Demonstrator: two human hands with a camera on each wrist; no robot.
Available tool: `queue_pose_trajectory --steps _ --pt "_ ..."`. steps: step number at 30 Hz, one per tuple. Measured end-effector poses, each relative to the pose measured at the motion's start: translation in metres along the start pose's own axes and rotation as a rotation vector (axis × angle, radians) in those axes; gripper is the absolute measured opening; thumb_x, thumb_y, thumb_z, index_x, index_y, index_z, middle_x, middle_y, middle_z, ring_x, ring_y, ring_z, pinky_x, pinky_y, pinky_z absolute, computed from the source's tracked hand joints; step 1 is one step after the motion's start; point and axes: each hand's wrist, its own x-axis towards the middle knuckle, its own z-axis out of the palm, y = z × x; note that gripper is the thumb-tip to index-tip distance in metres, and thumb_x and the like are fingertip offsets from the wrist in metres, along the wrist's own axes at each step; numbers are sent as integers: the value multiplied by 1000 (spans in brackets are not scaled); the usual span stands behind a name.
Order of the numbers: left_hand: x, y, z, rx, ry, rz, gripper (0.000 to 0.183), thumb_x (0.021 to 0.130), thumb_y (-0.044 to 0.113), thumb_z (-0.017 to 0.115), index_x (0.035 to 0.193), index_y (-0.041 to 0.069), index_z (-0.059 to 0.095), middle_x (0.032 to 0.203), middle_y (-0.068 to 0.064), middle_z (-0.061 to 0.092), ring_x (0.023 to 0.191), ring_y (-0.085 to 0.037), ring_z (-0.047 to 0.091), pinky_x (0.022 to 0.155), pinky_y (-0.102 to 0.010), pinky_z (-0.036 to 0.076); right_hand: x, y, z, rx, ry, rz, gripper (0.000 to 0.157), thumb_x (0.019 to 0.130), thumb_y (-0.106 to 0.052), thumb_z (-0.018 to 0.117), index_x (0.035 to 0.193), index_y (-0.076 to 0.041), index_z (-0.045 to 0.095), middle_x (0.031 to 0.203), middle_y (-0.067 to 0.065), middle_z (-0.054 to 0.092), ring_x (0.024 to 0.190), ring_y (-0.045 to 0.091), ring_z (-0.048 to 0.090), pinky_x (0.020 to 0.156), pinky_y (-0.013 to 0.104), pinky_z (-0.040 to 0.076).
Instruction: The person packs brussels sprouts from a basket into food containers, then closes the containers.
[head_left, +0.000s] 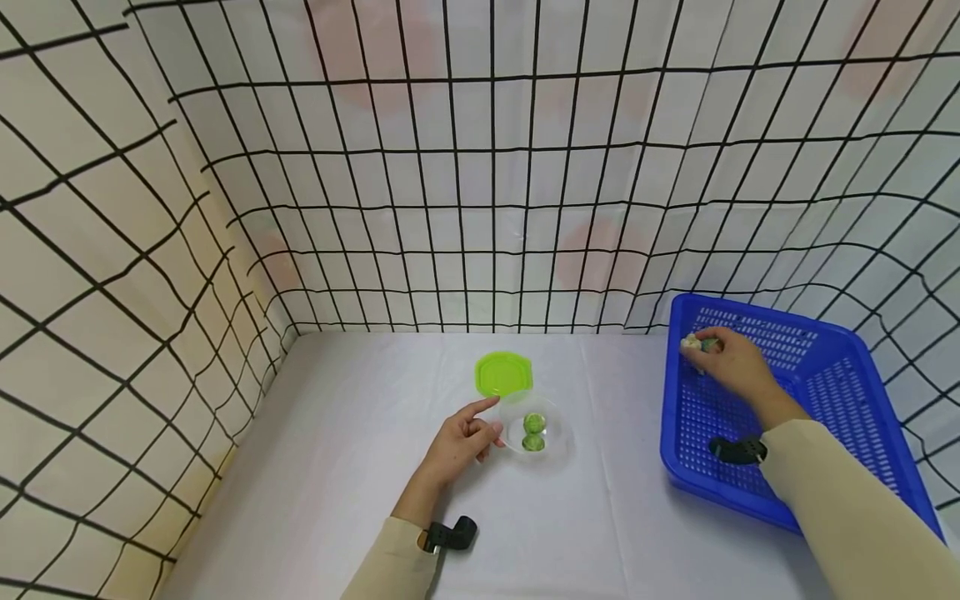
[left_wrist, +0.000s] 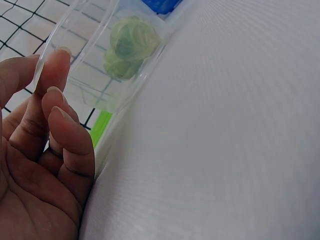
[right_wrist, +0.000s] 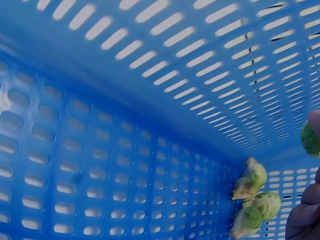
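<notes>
In the head view, a clear plastic container stands on the white-covered table with two green Brussels sprouts inside. My left hand pinches the container's near-left rim between thumb and finger, as the left wrist view shows. At the right, my right hand reaches into the blue basket and holds a Brussels sprout at its fingertips. More Brussels sprouts lie at the basket's end in the right wrist view, pale at the stem. The palm of my right hand is mostly out of that view.
A bright green lid lies just behind the container. Black wire mesh over white cloth encloses the table at the back and sides. The basket has slotted, raised walls and stands close to the right mesh.
</notes>
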Motion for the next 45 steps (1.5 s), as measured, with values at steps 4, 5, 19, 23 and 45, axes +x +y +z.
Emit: queue_pose_trajectory --steps 4,5,19,23,45 --pt "0 0 0 0 -1 -2 52 100 22 67 149 15 53 81 2 74 63 -8 53 60 -21 46 -3 -5 -3 17 43 -3 63 99 -50 62 136 1 56 93 10 57 69 17 50 53 30 40" --pt "0 0 0 1 -1 -2 52 100 22 67 149 15 53 81 2 74 63 -8 53 60 -21 46 -4 -7 -3 24 51 -6 63 99 -50 62 136 1 56 93 10 57 68 17 49 53 31 40" --pt "-1 1 2 -4 14 -3 51 99 18 68 148 13 54 87 -14 75 63 -10 53 60 -21 46 -25 -40 -9 105 128 -16 61 98 -53 63 137 -6 57 89 5 52 67 15 47 53 30 39" --pt "0 1 2 -8 10 5 51 99 18 68 148 13 53 87 -13 75 63 -9 53 60 -21 47 -30 -50 -9 131 123 -27 63 97 -56 63 136 -8 57 90 5 51 69 15 47 54 30 39" --pt "0 -1 1 -11 5 17 52 100 20 67 149 12 53 84 -10 75 62 -8 53 59 -22 46 -49 -95 -14 145 139 -128 57 97 -53 65 134 -10 59 90 5 48 73 15 46 55 28 38"
